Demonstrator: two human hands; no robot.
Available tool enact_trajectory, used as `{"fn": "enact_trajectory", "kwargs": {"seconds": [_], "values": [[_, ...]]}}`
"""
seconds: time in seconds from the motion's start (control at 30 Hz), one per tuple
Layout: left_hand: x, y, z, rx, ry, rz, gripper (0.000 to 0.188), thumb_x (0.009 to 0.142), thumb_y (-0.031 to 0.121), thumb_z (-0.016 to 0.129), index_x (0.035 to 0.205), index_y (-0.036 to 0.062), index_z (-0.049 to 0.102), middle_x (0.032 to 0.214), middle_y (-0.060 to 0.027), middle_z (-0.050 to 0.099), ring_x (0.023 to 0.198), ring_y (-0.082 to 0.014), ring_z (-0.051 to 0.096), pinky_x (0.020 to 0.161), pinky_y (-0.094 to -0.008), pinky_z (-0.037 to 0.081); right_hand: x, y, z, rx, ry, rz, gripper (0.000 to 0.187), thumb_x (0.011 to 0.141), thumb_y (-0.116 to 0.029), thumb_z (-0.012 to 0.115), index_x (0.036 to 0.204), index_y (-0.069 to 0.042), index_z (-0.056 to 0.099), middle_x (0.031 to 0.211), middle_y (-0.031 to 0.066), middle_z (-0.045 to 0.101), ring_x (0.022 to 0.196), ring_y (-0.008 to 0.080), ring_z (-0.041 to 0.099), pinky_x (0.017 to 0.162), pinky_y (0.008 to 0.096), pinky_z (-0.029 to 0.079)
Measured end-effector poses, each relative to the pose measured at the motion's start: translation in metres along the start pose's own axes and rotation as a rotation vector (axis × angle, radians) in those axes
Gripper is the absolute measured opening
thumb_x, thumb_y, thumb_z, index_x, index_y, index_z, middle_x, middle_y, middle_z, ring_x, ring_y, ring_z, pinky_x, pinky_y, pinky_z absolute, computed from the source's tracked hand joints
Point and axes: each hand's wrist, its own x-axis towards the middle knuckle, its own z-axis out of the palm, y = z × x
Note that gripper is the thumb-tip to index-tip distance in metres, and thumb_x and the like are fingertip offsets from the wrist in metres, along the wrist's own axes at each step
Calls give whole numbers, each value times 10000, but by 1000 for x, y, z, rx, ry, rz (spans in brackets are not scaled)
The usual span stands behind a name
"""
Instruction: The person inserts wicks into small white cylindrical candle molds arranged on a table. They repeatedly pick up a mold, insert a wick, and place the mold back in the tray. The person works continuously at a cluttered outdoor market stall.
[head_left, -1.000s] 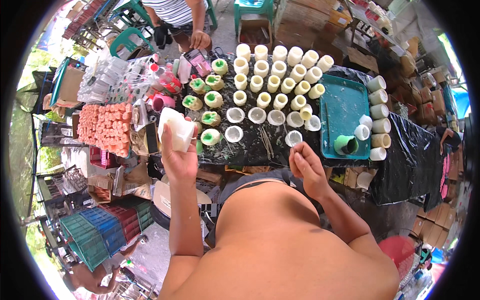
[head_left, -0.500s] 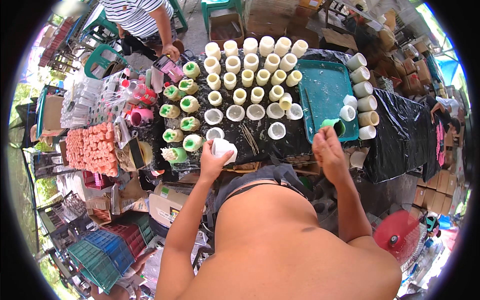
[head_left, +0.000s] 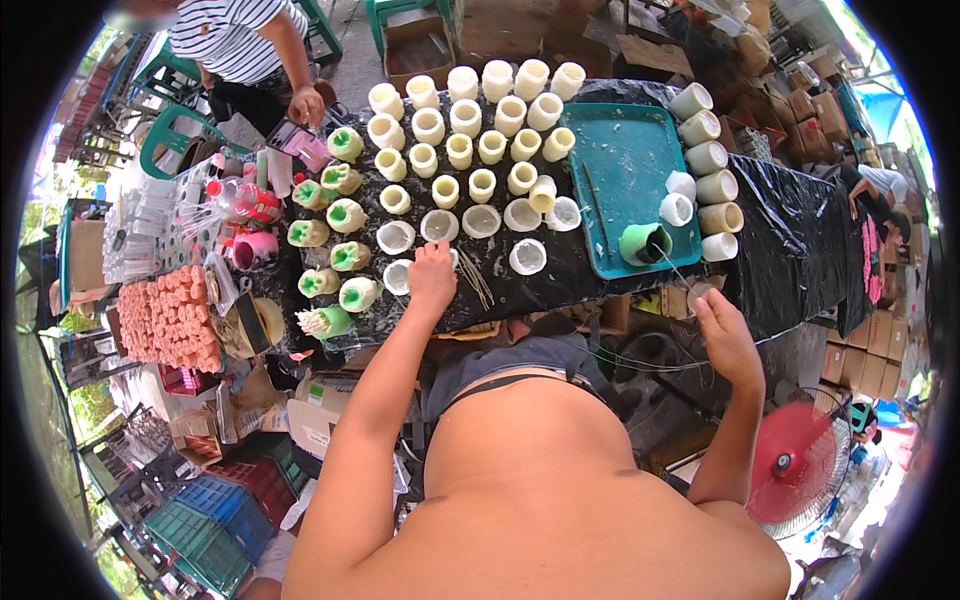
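Note:
My left hand (head_left: 432, 278) reaches down over the black-covered table, its fingers closed around a white cup (head_left: 456, 259) that is mostly hidden beneath them. Another white cup (head_left: 396, 277) stands just to the left of it. My right hand (head_left: 724, 328) is off the table's front edge, pinching a thin wire-like rod (head_left: 681, 275). The rod's far end runs to the mouth of a green cup (head_left: 640, 243), tilted on the teal tray (head_left: 640, 150). Two small white cups (head_left: 677, 208) sit on the tray behind the green one.
Rows of cream cups (head_left: 465, 118) fill the table's far side. Green-centred pieces (head_left: 347, 215) line the left; thin brown sticks (head_left: 478, 282) lie near the middle. Larger pale cups (head_left: 707, 158) edge the right. Another person (head_left: 245, 40) stands far left; a red fan (head_left: 785, 462) is close right.
My left hand has lowered the white cup from the table's front edge onto the table. My right hand has drawn back from the green cup toward the lower right. The view has shifted slightly.

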Motion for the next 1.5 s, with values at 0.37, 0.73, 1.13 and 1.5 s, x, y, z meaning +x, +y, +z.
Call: {"fn": "enact_trajectory", "kwargs": {"seconds": [0.37,0.73,1.13,1.5], "values": [[-40,-8,-52,-289,249,124,522,833,159,841,1274,19,599,1238,-156,611,1138,-344,617,956,-422,526,4,-46,8,348,-231,-14,206,1105,-146,505,1113,-16,665,735,-24,521,674,72,473,624,273,409],[-167,-87,-14,-919,-88,-423,206,957,177,760,1057,5,705,904,-55,719,800,-153,668,746,-320,533,112,-54,265,205,-312,-371,269,1069,-265,592,1023,-6,649,829,215,682,756,384,661,723,442,514],[-128,-109,56,-1215,-122,-748,281,937,251,791,1070,12,726,935,-72,769,783,-135,699,699,-304,549,100,-45,382,497,-74,-350,169,1051,-170,650,1112,-12,641,671,32,540,600,133,498,591,328,430],[-140,-94,8,-1037,-237,-506,388,953,368,756,1085,4,730,986,-124,770,911,-239,735,850,-379,560,129,-27,420,83,74,18,283,897,-243,793,1041,-2,755,946,258,758,967,433,736,875,510,567]]}}
